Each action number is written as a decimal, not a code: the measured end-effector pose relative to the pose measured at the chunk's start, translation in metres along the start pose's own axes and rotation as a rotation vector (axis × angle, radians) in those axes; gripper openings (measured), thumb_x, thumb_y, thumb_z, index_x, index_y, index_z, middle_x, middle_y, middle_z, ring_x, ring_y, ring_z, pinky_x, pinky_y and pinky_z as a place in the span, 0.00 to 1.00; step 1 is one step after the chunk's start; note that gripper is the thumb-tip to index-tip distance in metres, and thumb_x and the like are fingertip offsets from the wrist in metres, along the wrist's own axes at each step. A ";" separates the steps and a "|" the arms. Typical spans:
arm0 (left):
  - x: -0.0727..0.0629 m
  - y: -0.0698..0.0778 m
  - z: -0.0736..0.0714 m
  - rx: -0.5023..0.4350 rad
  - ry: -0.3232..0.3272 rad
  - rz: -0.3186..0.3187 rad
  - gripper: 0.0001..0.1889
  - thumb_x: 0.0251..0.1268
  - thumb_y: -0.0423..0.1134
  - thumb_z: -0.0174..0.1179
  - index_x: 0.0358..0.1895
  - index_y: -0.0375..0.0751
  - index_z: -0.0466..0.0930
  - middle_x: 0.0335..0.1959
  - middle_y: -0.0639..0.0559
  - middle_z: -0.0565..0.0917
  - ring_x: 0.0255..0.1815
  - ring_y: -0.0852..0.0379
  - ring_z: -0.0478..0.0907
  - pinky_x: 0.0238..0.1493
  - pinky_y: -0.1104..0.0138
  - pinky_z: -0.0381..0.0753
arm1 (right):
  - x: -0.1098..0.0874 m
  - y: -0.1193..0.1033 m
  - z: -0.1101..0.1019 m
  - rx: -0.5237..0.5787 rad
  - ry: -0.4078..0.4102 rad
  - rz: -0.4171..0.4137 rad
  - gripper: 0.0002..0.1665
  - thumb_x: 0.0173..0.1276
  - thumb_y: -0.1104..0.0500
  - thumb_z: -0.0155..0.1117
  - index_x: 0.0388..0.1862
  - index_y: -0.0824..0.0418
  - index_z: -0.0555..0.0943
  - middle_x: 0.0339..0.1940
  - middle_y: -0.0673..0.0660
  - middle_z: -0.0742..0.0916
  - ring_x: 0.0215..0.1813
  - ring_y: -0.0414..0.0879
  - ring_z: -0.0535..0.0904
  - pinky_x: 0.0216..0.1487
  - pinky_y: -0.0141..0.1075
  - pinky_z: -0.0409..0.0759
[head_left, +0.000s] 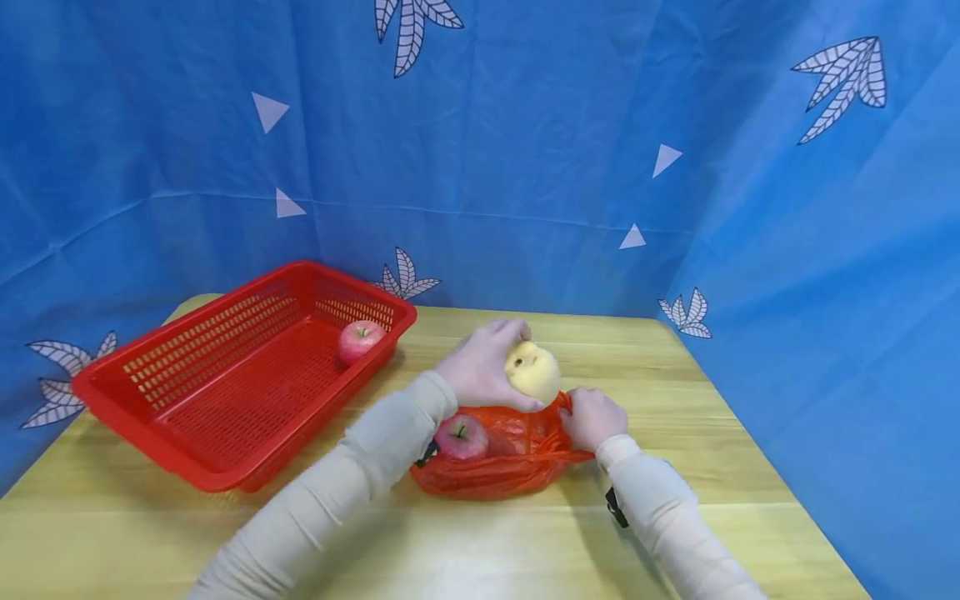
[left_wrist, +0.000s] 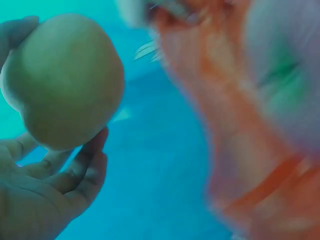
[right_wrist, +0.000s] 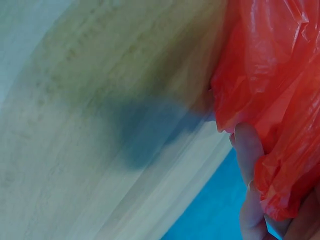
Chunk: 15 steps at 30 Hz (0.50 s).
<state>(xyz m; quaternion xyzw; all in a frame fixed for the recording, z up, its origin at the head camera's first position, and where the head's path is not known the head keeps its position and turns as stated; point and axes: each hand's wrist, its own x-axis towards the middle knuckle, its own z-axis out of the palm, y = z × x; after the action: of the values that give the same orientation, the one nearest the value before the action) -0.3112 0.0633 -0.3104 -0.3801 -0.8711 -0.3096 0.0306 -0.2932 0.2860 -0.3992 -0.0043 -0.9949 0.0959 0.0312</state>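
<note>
In the head view my left hand (head_left: 483, 367) holds a pale yellow, pear-like fruit (head_left: 534, 372) over the open mouth of a red plastic bag (head_left: 487, 479). The left wrist view shows the fruit (left_wrist: 67, 82) as smooth and lumpy, with thumb and fingers around it. A pink-red apple (head_left: 461, 437) sits in the left part of the bag, partly covered by the bag's front edge. At the bag's right side my right hand (head_left: 595, 421) grips the rim; in the right wrist view its fingers (right_wrist: 249, 152) hold bunched red plastic (right_wrist: 280, 185).
To the left stands a red slotted basket (head_left: 225, 333) with one apple (head_left: 361, 340) at its far right end. Both basket and bag rest on a light wooden table (head_left: 720, 467). A blue patterned cloth (head_left: 495, 150) hangs behind the table and along its right side.
</note>
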 end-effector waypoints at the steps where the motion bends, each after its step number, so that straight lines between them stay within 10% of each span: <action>1: -0.001 -0.001 0.009 0.004 -0.009 -0.011 0.37 0.44 0.50 0.82 0.56 0.41 0.73 0.50 0.45 0.80 0.47 0.51 0.79 0.47 0.62 0.82 | 0.000 0.000 -0.001 -0.003 0.002 0.001 0.09 0.70 0.57 0.66 0.30 0.60 0.82 0.27 0.59 0.86 0.31 0.54 0.84 0.30 0.50 0.83; 15: -0.017 -0.029 0.077 0.191 -0.202 -0.120 0.34 0.49 0.53 0.81 0.56 0.46 0.72 0.45 0.51 0.78 0.35 0.58 0.76 0.41 0.66 0.81 | -0.007 -0.002 -0.005 0.020 0.015 -0.006 0.09 0.71 0.57 0.65 0.31 0.60 0.84 0.26 0.57 0.86 0.31 0.54 0.85 0.31 0.51 0.82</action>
<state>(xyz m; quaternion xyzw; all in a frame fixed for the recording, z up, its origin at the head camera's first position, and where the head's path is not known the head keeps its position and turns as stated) -0.3049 0.0808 -0.3918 -0.3521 -0.9163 -0.1866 -0.0399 -0.2861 0.2850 -0.3943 -0.0018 -0.9936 0.1056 0.0389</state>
